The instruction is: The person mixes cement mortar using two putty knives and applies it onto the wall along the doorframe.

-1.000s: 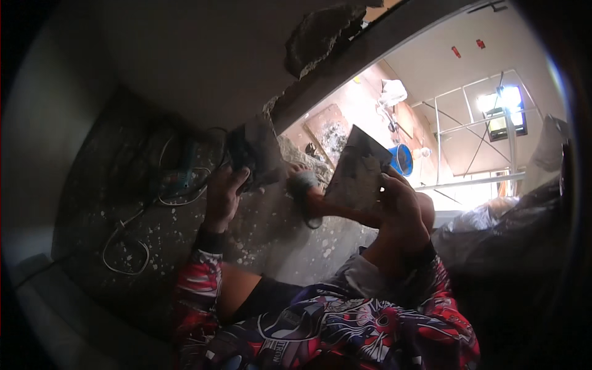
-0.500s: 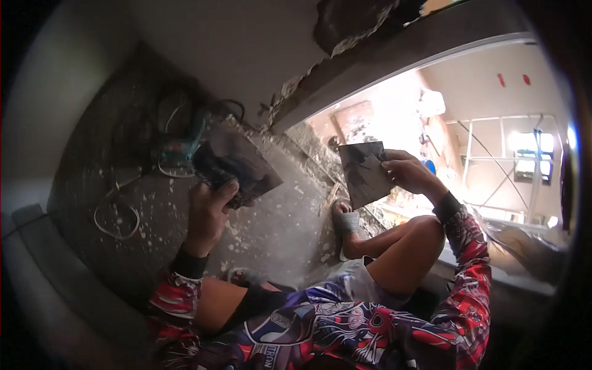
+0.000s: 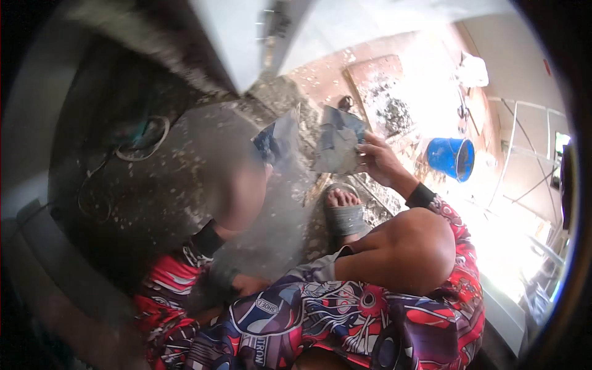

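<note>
Just past the sandalled foot (image 3: pixel 343 213), two thin flat plates are being held up over the speckled floor (image 3: pixel 271 216), pretty close together but with a gap showing between them. The right plate (image 3: pixel 336 145) is being pinched along its right edge by the right hand (image 3: pixel 379 159), so those fingers are clamped on it. Greyish stuff is being carried on its face, with a darker blue-grey patch showing up top. The left plate (image 3: pixel 280 140) is being held at a tilt by the left hand (image 3: pixel 237 191), which is being badly smeared by blur; it's being gripped near its lower end, but how each finger is lying honestly can't be told.

Over to the left, a pale cable (image 3: pixel 161 145) is lying looped in the gloom. Patterned red sleeves (image 3: pixel 169 274) are being worn on both arms. Out in the bright area, a flat board (image 3: pixel 385 69) is being partly covered by dark crumbly bits (image 3: pixel 394 116), a blue bucket (image 3: pixel 444 155) is sitting to its right, and a white bundle (image 3: pixel 473 71) is lying farther up.
</note>
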Tool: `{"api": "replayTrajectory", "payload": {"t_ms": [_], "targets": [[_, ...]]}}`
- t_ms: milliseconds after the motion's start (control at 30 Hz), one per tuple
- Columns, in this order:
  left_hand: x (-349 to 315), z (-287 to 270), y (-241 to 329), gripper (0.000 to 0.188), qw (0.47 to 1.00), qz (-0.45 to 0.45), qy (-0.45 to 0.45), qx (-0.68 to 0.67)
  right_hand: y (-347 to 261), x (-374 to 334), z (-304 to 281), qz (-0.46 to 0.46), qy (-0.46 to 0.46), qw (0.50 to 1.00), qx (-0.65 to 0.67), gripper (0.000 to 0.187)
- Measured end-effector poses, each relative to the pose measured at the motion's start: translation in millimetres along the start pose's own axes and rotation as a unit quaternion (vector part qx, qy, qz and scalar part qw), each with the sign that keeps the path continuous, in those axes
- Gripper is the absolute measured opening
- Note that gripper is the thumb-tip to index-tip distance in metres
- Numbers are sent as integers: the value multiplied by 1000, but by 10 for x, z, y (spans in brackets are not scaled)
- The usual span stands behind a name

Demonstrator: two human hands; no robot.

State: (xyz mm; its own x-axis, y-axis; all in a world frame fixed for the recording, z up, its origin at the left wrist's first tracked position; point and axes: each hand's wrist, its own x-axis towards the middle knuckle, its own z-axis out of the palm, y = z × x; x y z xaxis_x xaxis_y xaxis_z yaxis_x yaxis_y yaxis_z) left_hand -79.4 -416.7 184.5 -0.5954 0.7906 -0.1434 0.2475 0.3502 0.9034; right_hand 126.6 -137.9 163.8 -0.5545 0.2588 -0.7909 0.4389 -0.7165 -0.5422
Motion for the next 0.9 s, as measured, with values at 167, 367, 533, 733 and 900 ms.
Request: {"api": "replayTrajectory", "payload": {"t_ms": [167, 367, 533, 733, 900], "targets": [[476, 648, 242, 8, 984, 103, 141, 48, 453, 287, -180, -58, -37, 986, 151, 16], [897, 1223, 627, 15, 974, 193, 97, 64, 165, 118, -475, -169, -30, 964, 205, 19], [1091, 1352, 843, 19, 954, 262, 90, 118, -82, 109, -563, -200, 7, 959, 203, 10], [1185, 1434, 890, 21, 948, 259, 30, 182, -171, 168, -744, -228, 9, 952, 203, 8], [1248, 1564, 568, 26, 928, 267, -55, 255, -572, 32, -678, -305, 28, 934, 185, 23]]}}
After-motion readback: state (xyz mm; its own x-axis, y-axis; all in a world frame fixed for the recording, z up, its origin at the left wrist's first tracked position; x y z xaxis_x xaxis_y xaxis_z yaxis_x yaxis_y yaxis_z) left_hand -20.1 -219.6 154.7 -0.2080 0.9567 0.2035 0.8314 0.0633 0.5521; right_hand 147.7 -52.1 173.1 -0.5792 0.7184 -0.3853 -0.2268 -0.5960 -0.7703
